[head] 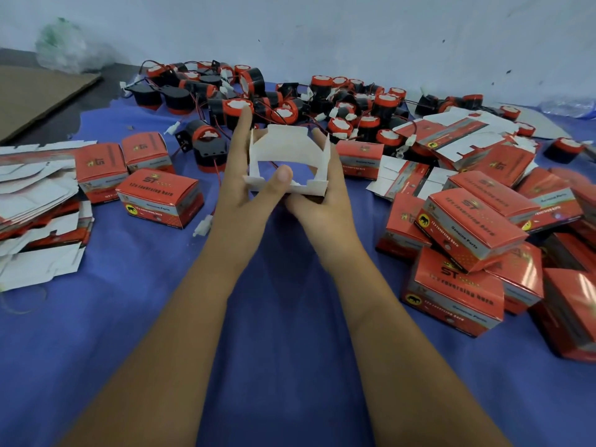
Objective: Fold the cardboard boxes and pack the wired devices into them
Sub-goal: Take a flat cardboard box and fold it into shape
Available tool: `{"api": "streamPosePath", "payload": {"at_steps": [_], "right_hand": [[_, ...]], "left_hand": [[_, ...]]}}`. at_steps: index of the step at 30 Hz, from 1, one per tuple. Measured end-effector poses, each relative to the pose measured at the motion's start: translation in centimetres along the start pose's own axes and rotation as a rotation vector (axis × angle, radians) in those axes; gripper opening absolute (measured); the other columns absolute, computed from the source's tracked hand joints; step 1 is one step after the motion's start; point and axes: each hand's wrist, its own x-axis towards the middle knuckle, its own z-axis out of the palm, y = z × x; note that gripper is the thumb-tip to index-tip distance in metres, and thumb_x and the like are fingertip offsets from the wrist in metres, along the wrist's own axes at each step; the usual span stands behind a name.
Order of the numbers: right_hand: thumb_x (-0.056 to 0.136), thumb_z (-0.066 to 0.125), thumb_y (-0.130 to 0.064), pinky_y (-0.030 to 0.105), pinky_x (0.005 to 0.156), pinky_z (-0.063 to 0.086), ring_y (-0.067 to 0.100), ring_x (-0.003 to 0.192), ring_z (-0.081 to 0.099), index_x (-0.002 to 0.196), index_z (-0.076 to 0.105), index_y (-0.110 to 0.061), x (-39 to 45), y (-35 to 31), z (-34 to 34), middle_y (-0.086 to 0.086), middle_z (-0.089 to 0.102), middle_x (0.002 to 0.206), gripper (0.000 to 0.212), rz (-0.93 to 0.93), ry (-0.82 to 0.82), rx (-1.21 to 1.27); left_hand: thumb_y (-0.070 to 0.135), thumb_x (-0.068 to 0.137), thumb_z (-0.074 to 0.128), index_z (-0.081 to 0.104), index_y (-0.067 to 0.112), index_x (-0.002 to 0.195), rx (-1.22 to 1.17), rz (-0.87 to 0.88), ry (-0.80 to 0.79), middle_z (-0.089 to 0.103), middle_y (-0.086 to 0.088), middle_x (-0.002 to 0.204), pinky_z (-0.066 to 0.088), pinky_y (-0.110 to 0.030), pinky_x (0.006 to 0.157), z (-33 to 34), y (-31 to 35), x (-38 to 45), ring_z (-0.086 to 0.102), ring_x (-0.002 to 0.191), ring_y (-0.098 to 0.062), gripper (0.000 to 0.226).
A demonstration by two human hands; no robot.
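A small cardboard box (288, 150), opened out with its white inside facing me, is held up over the blue cloth between both hands. My left hand (240, 185) grips its left side, fingers up along the wall and thumb across the front edge. My right hand (325, 195) holds the right side from below, fingers along the wall. Behind it lies a heap of black-and-red wired devices (277, 101) with red wires and white plugs.
Flat unfolded cartons (35, 201) are stacked at the left. Closed red boxes (161, 198) stand left of my hands, and a bigger pile of closed boxes (474, 233) fills the right. More flat cartons (464, 130) lie at the back right. A blue cloth (283, 317) covers the surface.
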Motion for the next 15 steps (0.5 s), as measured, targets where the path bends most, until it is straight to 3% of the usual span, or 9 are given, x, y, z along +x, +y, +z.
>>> {"api": "streamPosePath", "payload": {"at_steps": [3,7,9,12,15], "right_hand": [[0.085,0.062,-0.017,0.035,0.105,0.047,0.013,0.126,0.054,0.146,0.040,-0.020,-0.2,-0.4,0.2,0.001,0.051,0.143,0.065,0.047,-0.077,0.197],[0.094,0.064,-0.017,0.020,0.090,0.051,0.002,0.108,0.063,0.124,0.055,-0.030,0.1,-0.3,0.4,-0.014,0.066,0.113,0.033,0.037,-0.077,0.134],[0.095,0.063,-0.018,0.019,0.086,0.052,0.001,0.103,0.064,0.120,0.055,-0.031,0.2,0.0,0.3,-0.013,0.066,0.112,0.030,0.038,-0.069,0.092],[0.097,0.059,-0.022,0.021,0.086,0.053,0.004,0.103,0.062,0.125,0.056,-0.024,0.4,0.4,0.2,-0.005,0.065,0.118,0.028,0.088,-0.059,0.093],[0.097,0.059,-0.021,0.017,0.076,0.052,0.004,0.096,0.063,0.122,0.057,-0.021,0.6,0.6,0.3,-0.003,0.066,0.115,0.025,0.163,-0.047,0.158]], "left_hand": [[0.033,0.092,0.057,0.034,0.016,0.146,-0.010,-0.082,0.103,0.046,-0.005,0.147,0.047,-0.034,0.106,0.0,0.0,0.4,0.050,0.132,-0.015,0.062],[0.022,0.098,0.059,0.048,0.032,0.111,0.017,-0.057,0.190,0.061,0.010,0.111,0.050,-0.016,0.083,-0.4,-0.1,0.4,0.061,0.099,0.006,0.020],[0.020,0.101,0.056,0.053,0.030,0.104,0.002,-0.079,0.208,0.062,0.012,0.101,0.049,-0.015,0.077,-0.6,-0.3,0.6,0.062,0.089,0.006,0.011],[0.019,0.105,0.045,0.061,0.025,0.103,-0.103,-0.141,0.265,0.068,0.015,0.095,0.049,-0.017,0.076,-0.9,-0.7,0.9,0.062,0.087,0.004,0.017],[0.024,0.107,0.042,0.065,0.028,0.103,-0.189,-0.217,0.292,0.071,0.015,0.100,0.051,-0.022,0.078,-0.8,-0.8,1.0,0.065,0.094,-0.002,0.024]]}}
